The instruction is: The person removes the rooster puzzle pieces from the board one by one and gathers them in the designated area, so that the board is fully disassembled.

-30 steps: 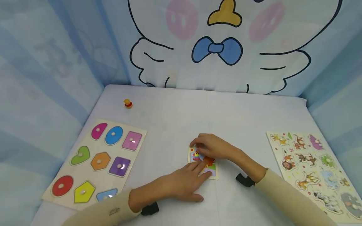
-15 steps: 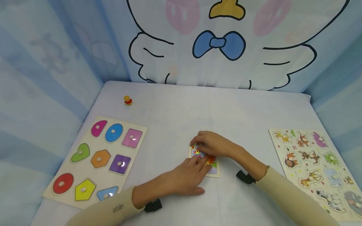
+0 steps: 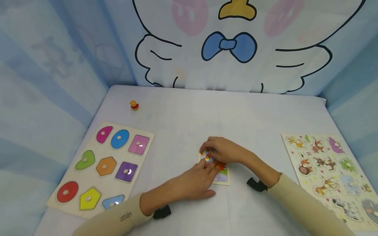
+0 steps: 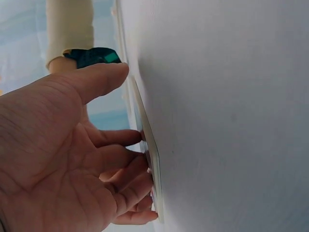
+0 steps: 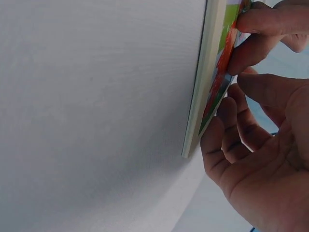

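A small rectangular picture puzzle (image 3: 222, 178) with a pale border lies flat mid-table, its bright picture partly hidden by both hands. My left hand (image 3: 196, 183) reaches in from the near left, fingertips pressing on the picture and thumb out to the side over the cloth. Over the far end arches my right hand (image 3: 222, 149). In the right wrist view its curled fingers sit along the puzzle's edge, with the thumb at the picture surface beside the left fingertips. The left wrist view has the puzzle's pale border (image 4: 155, 162) edge-on under the left fingers.
A knobbed shape board (image 3: 110, 180) with several coloured shapes lies at the left. At the right is an animal peg board (image 3: 310, 177). A tiny yellow duck toy (image 3: 134, 105) stands at the far left of the white table, with curtains around it.
The head view has tilted slightly. My left hand has shifted a little up over the picture puzzle, covering more of its middle; the right hand stays at the far end.
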Demonstrator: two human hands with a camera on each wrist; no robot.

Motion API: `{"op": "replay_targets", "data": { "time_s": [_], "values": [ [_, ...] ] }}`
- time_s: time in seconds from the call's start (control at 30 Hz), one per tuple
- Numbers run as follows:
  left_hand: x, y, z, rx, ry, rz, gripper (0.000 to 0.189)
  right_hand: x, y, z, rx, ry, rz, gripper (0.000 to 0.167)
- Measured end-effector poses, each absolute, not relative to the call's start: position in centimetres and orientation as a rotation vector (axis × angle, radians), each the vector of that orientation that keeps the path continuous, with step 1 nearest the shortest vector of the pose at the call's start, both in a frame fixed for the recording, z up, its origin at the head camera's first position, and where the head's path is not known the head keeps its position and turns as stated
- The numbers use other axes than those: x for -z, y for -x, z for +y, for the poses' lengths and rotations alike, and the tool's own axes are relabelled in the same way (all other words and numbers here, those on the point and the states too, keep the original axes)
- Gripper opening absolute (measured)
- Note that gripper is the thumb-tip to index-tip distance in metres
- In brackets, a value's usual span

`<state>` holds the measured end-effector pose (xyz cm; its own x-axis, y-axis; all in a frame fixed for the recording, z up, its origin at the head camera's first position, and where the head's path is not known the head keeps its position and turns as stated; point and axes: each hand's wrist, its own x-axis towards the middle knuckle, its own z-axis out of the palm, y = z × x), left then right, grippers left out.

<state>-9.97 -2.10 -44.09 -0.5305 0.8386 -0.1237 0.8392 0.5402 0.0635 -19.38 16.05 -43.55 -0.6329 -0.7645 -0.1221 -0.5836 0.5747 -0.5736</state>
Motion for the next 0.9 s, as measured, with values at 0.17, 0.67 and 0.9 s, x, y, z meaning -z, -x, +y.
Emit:
{"op": "replay_targets", "data": {
  "time_s": [0.17, 0.67, 0.9],
  "values": [
    [44.2, 10.5, -2.0, 0.056, -1.520, 2.651, 0.067, 43.4, 19.8, 16.0, 0.719, 1.096, 2.429, 0.027],
    [44.6, 10.6, -2.1, 0.127, -1.566, 2.670, 0.064, 43.3, 20.2, 14.4, 0.795, 0.982, 2.358, 0.009],
    [44.4, 10.4, -2.0, 0.160, -1.532, 2.680, 0.067, 43.1, 20.5, 14.4, 0.820, 0.954, 2.327, 0.009]
  ]
}}
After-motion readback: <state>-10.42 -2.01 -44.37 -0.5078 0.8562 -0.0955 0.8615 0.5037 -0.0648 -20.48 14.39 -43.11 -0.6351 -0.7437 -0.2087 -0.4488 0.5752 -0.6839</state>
